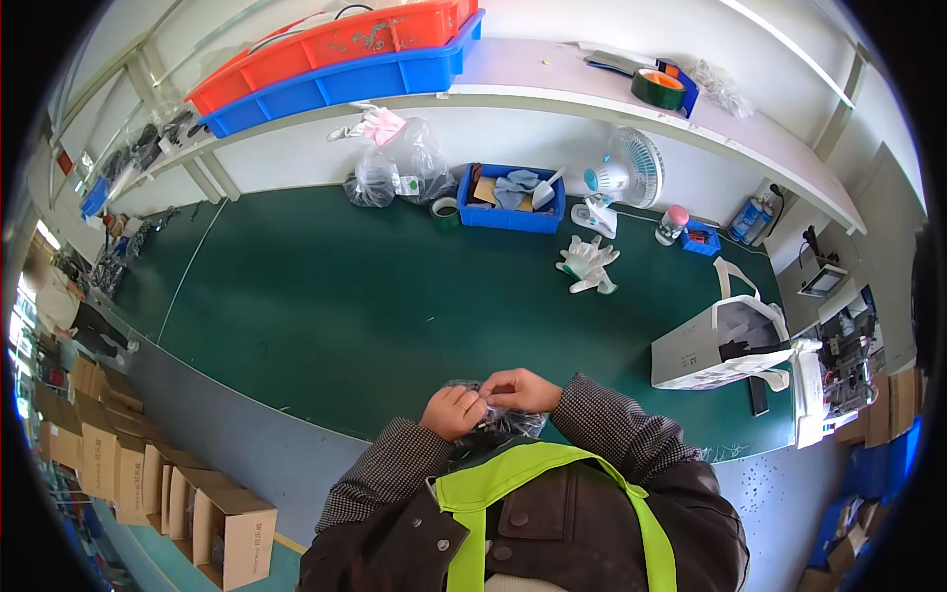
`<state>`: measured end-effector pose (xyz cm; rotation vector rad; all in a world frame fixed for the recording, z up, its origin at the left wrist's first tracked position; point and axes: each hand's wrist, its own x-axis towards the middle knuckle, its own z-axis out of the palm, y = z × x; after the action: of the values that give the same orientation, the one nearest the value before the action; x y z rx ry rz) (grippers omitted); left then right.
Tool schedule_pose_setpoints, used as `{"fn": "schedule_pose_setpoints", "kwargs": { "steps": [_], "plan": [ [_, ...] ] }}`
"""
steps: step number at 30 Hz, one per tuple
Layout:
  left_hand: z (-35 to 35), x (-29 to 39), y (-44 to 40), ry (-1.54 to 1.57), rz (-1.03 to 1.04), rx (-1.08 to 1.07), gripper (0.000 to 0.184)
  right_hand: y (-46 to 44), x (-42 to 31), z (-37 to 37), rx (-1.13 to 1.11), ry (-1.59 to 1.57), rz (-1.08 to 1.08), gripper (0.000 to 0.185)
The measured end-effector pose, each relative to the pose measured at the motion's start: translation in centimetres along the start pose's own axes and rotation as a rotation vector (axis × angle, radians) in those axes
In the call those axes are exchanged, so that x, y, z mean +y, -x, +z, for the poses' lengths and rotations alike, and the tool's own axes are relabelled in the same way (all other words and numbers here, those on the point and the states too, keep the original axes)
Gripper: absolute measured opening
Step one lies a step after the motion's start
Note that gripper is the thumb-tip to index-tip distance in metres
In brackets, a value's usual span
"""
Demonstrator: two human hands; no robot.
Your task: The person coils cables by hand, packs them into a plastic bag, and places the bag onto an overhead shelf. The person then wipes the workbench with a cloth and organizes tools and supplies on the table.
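Plastic of a bag (516, 423) is pinched by left hand (455, 411) and right hand (524, 390) at the table's (316, 306) edge. Fingertip handling seems underway; steadiness is likely needed next.

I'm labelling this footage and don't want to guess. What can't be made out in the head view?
All in the head view:
Left hand and right hand: exact fingertip contact, hidden by the hands themselves.
Plastic bag: its contents, obscured by the hands and crinkled, shiny film.
Red tray: most of its inside, hidden by its front wall and cut off by the top edge.
Front carton: its printing, too small to read.
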<state>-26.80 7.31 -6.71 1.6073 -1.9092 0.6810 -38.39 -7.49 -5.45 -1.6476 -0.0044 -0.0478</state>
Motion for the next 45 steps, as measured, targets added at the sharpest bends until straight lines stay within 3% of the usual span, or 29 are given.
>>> {"fn": "schedule_pose_setpoints", "kwargs": {
  "steps": [4,9,14,20,24,26,27,29,31,32,34,40,44,45],
  "plan": [
    [0.5,0.0,0.5,-0.043,-0.02,-0.032,0.009,-0.7,-1.5,-0.6,0.061,0.587,-0.473,0.015],
    [-0.3,0.0,0.5,-0.079,-0.014,-0.128,0.01,-1.2,-0.5,-0.9,-0.169,0.874,-0.226,0.016],
    [-0.9,0.4,1.2,-0.056,-0.044,-0.279,0.009,-0.9,-0.1,-0.7,-0.149,0.749,-0.251,0.016],
    [0.8,0.2,4.2,0.096,-0.085,-0.261,0.015,0.4,4.7,-1.5,0.008,0.895,-0.229,0.015],
    [-0.4,0.3,2.7,0.198,-0.264,-0.211,0.012,0.8,3.7,-1.0,0.142,0.815,-0.247,0.012],
    [-0.1,0.5,1.7,0.597,-0.361,-0.095,0.009,0.2,2.5,-0.2,0.205,0.491,-0.419,0.014],
    [-0.4,0.9,1.4,0.575,-0.373,-0.089,0.009,0.0,2.3,0.2,0.185,0.484,-0.435,0.014],
    [-1.7,1.4,0.7,1.254,-1.06,-0.434,0.013,-0.1,2.3,0.8,0.123,0.016,-0.274,0.015],
    [-2.0,1.3,0.9,1.241,-1.116,-0.529,0.015,0.9,1.6,-0.8,-0.092,-0.321,0.299,0.017],
    [-1.2,1.4,1.3,1.212,-1.129,-0.487,0.015,1.0,0.2,-0.6,-0.127,-0.315,0.386,0.018],
    [1.1,1.4,3.3,0.933,-0.693,-0.275,0.019,-0.1,1.3,-0.9,-0.304,0.158,-0.046,0.018],
    [3.1,0.1,6.2,0.733,-0.491,-0.248,0.013,-0.9,4.1,-1.5,-0.321,0.452,-0.141,0.015],
    [-0.6,0.2,2.5,1.269,-1.177,-0.489,0.016,0.6,1.4,-0.9,-0.051,0.569,-0.321,0.014],
    [-0.6,0.5,1.9,1.274,-1.163,-0.496,0.016,0.7,0.9,-0.7,-0.04,0.577,-0.319,0.014]
  ]
}}
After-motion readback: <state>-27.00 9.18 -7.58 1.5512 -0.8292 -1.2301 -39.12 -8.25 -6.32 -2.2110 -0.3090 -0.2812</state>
